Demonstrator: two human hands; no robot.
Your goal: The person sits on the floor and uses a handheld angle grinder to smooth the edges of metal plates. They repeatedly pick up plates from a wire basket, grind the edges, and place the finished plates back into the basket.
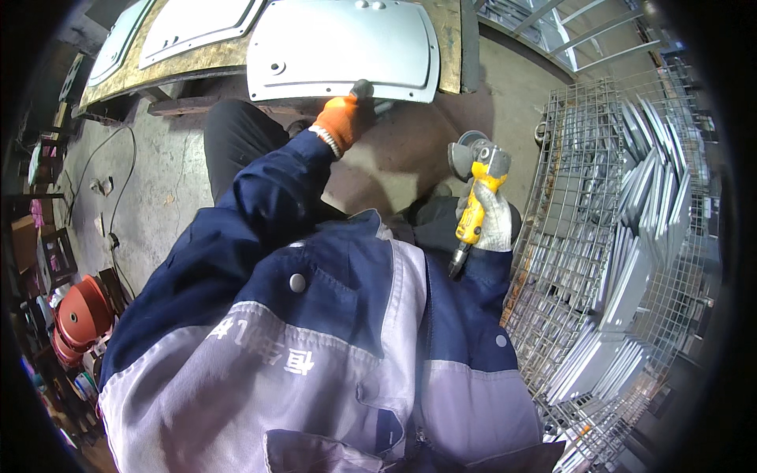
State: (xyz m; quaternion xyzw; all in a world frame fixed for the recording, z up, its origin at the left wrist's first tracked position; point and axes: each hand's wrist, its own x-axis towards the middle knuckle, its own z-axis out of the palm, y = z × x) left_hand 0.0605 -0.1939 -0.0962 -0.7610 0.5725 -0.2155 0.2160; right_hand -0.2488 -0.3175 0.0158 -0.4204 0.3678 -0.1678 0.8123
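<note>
At the near edge of a pale metal panel (347, 47) is my left hand (344, 122), in an orange glove with dark fingertips. A dark thumb lies over the panel's rim; the other fingers are mostly hidden below it. This panel has rounded corners, small edge holes and one larger hole on its left part. My right hand (494, 217), gloved in white, is closed around the body of a yellow angle grinder (471, 213). The grinder's disc points away from me, apart from the panel, and its cord end hangs toward my sleeve.
The panel rests on a wooden bench (449, 47), with another pale panel (193, 30) to its left. On my right stands a wire mesh cage (564, 229) filled with metal plates (623, 299). A cable (134, 150) and red round parts (83, 311) lie at left.
</note>
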